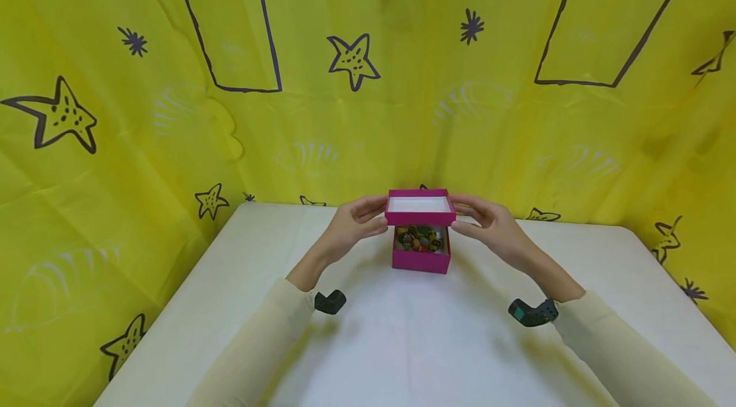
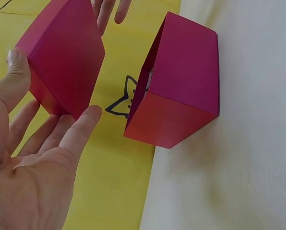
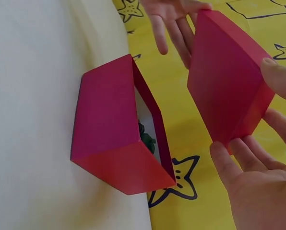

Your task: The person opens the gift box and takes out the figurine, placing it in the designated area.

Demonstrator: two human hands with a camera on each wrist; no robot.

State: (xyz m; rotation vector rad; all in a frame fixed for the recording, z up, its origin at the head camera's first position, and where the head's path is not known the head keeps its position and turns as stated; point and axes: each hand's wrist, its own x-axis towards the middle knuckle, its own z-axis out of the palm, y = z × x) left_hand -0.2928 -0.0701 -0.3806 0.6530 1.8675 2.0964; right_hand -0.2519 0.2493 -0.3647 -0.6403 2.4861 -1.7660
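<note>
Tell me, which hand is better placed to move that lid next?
Neither stands out: the left hand and right hand grip opposite ends of the magenta lid above the open box, so they seem equally well placed.

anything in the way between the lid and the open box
Nothing visible: the left hand and right hand hold the lid above the box with an open gap between, and the small colourful items lie inside the box.

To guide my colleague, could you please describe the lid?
On the white table, a pink box stands open. Above it, the left hand and right hand hold the pink lid. Unlike the box, which shows colourful pieces, it shows only white inside.
</note>
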